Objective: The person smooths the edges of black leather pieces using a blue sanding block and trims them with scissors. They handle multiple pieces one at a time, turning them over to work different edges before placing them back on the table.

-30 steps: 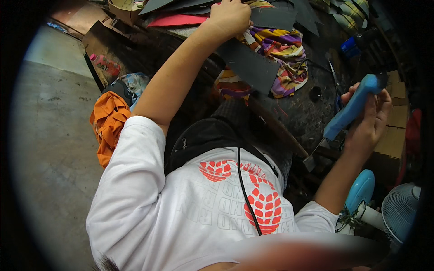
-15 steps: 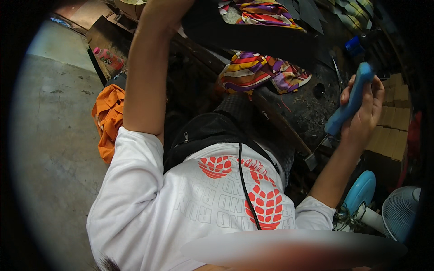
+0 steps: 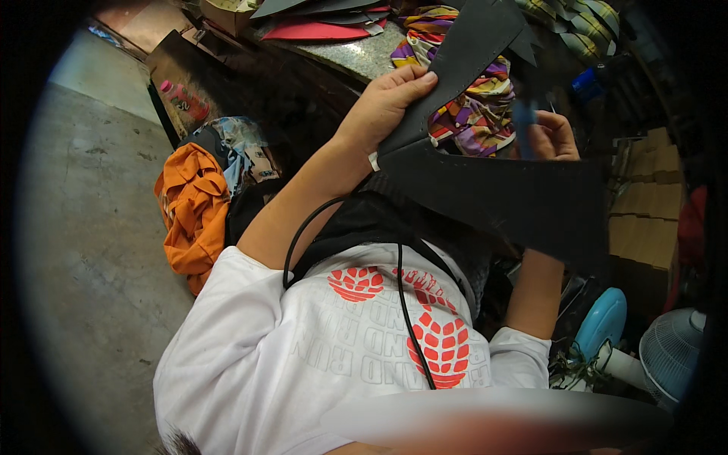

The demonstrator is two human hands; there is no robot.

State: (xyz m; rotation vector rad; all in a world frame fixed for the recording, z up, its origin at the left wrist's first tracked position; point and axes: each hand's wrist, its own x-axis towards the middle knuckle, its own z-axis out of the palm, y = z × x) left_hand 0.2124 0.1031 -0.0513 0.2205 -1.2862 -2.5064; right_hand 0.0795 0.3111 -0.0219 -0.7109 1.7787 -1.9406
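Observation:
My left hand grips a V-shaped black leather-like piece near the bend, thumb on top. One arm of the piece points up and away; the other spreads to the right, over my right forearm. Behind it, on the far side of the notch, my right hand has its fingers curled round a blue sponge. The sponge is blurred and its lower part is covered by the black piece. Through the notch shows a crumpled multicoloured cloth.
Black and red flat pieces lie on a speckled slab at the back. Orange cloth and a pink-capped bottle are at left. Stacked tan cardboard, a round light-blue object and a fan stand at right.
My left hand has come down and nearer, bringing the black piece in front of me. My right hand has moved left with the sponge, partly behind the piece.

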